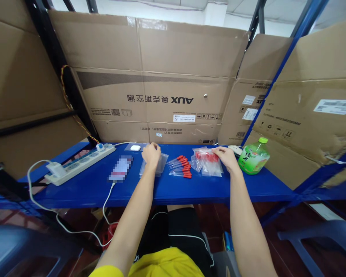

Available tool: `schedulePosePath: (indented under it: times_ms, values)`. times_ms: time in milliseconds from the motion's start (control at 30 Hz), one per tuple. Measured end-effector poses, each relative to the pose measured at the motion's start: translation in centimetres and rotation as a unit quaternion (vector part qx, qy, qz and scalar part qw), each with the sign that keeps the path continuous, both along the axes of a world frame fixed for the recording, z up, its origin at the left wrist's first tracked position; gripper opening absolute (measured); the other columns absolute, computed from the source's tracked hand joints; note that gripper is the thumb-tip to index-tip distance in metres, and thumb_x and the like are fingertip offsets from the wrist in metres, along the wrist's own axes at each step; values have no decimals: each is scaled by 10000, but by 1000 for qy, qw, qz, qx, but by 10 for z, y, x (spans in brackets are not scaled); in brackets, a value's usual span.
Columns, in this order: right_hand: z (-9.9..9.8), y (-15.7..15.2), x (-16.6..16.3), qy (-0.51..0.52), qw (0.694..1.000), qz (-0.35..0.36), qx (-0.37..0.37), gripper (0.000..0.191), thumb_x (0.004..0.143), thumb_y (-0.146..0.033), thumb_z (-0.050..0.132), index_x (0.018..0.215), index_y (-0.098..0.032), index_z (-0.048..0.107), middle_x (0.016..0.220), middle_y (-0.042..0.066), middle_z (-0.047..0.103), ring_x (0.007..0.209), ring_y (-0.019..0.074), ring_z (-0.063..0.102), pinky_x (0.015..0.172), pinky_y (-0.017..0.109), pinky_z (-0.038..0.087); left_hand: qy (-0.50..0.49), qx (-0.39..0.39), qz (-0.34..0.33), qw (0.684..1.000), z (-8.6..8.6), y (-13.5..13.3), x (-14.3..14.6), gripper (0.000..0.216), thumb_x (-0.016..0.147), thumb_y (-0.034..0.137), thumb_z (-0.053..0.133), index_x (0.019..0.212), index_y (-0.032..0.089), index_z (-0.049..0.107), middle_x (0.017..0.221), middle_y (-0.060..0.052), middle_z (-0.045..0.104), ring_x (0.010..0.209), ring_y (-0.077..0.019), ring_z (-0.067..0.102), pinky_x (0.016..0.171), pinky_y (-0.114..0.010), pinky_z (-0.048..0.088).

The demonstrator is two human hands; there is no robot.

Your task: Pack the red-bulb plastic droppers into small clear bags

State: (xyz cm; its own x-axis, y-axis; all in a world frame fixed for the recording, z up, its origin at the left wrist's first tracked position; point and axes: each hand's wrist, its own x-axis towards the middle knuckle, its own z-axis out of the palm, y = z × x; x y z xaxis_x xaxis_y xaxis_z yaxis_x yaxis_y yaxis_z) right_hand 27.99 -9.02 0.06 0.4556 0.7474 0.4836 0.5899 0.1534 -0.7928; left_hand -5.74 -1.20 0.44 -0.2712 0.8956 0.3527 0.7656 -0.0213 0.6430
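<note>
My left hand point(151, 154) rests with curled fingers on a stack of small clear plastic bags point(155, 165) on the blue shelf point(190, 188). My right hand point(226, 157) lies on a pile of filled clear bags holding red-capped pieces point(207, 161), fingers bent over them. Between the two hands a row of several clear tubes with red caps point(181, 166) lies loose on the shelf. Whether either hand actually grips a bag is hidden by the fingers.
A phone point(121, 168) on a white cable lies left of the bags, beside a white power strip point(80, 163). A small white earbud case point(135, 147) sits at the back. A green drink bottle point(253, 157) lies at the right. Cardboard boxes point(161, 77) wall the back.
</note>
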Motion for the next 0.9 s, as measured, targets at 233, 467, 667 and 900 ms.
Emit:
schedulePosePath:
  times_ms: [233, 467, 667, 900]
  values:
    - [-13, 0, 6, -36, 995, -92, -13, 284, 977, -366, 652, 1204, -198, 682, 1278, 131, 651, 1082, 255, 655, 924, 435, 566, -6, -86, 86, 993, -28, 19, -20, 372, 736, 335, 774, 1087, 232, 709, 1298, -233, 588, 1279, -483, 442, 960, -615, 352]
    - [-7, 23, -20, -61, 983, -171, 4, 308, 883, -259, 514, 1099, -154, 707, 1093, 206, 694, 1034, 319, 622, 905, 435, 458, -10, -113, 52, 992, -26, 23, -31, 326, 757, 201, 690, 1080, 214, 730, 1182, -225, 686, 1223, -450, 505, 956, -569, 333]
    - [2, 70, -106, -128, 988, 38, 73, 292, 913, -292, 534, 1135, -206, 702, 1008, 113, 728, 957, 268, 636, 913, 379, 470, -13, -52, 35, 998, -25, 24, -31, 184, 743, 201, 706, 909, 256, 763, 1035, -156, 743, 1199, -415, 539, 970, -528, 335]
    - [-23, 90, -157, -147, 960, 232, 49, 373, 919, -474, 654, 1196, -234, 722, 1149, 115, 732, 1109, 272, 617, 1035, 412, 456, -90, 92, -181, 975, -13, 25, -25, 298, 846, 220, 635, 1126, 222, 737, 962, -82, 748, 928, -255, 666, 912, -376, 458]
